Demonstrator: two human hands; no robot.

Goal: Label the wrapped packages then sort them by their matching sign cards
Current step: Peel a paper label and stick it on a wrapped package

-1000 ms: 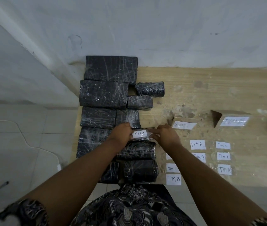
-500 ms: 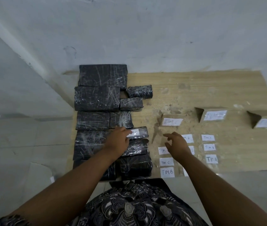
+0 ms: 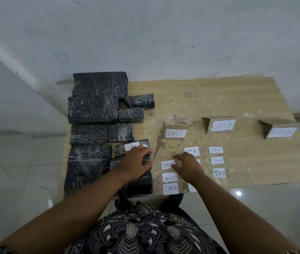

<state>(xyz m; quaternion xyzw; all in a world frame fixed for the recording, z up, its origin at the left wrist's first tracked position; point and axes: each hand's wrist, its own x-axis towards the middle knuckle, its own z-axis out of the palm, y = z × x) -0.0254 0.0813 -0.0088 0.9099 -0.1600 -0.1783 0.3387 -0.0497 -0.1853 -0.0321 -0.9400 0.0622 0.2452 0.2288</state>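
Dim, flat indoor light, soft shadows, lamp glare spots on the glossy floor (image 3: pixel 238 193), wide-angle bending at the edges, slight blur on the far-right sign card (image 3: pixel 282 132)

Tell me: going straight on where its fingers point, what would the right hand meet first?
Probably the TIM paper label lying just beyond the right hand, between its forefinger and thumb; whether it already touches is unclear.

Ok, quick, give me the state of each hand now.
Left hand: grips a black wrapped package.
Right hand: open, fingers spread over a paper TIM label, holding nothing.
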